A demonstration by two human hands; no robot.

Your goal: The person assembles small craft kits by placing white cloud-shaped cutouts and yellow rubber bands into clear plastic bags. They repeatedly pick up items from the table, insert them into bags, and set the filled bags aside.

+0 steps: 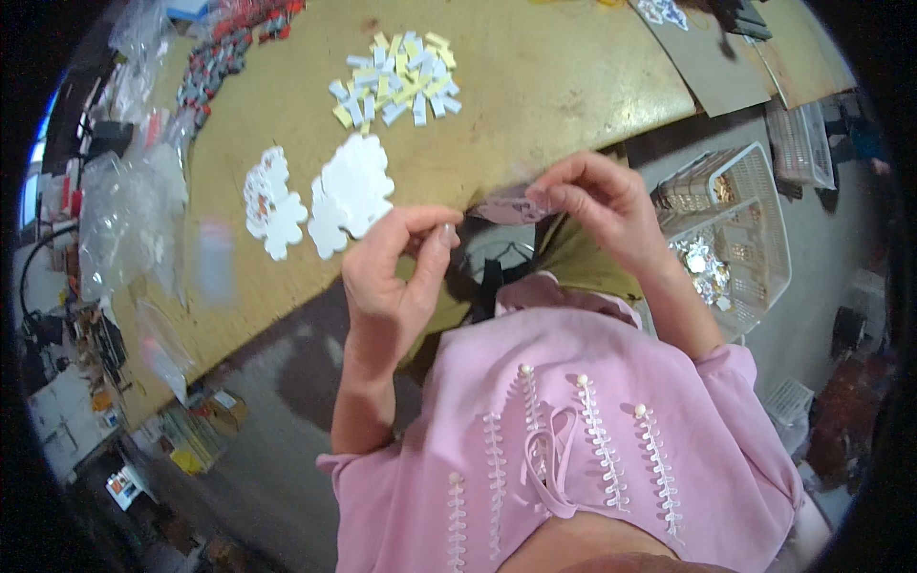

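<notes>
A small, flat, scalloped piece point(513, 209), greyish pink with faint print, hangs off the table's near edge, pinched at its right end between the thumb and forefinger of my right hand point(611, 210). My left hand point(394, 274) is closed, thumb against forefinger, with its tips close to the piece's left end; whatever is between them is too small to make out. Left of that hand lies a stack of white scalloped cutouts point(353, 191), plain side up. Beside it is a second group of white cutouts point(274, 205), some showing printed colour.
A heap of yellow and white paper strips point(399, 78) sits farther back on the yellowish table point(535, 67). Clear plastic bags point(129, 224) and grey-red parts point(215, 72) crowd its left side. White plastic baskets point(764, 239) with shiny small items stand right, below the tabletop.
</notes>
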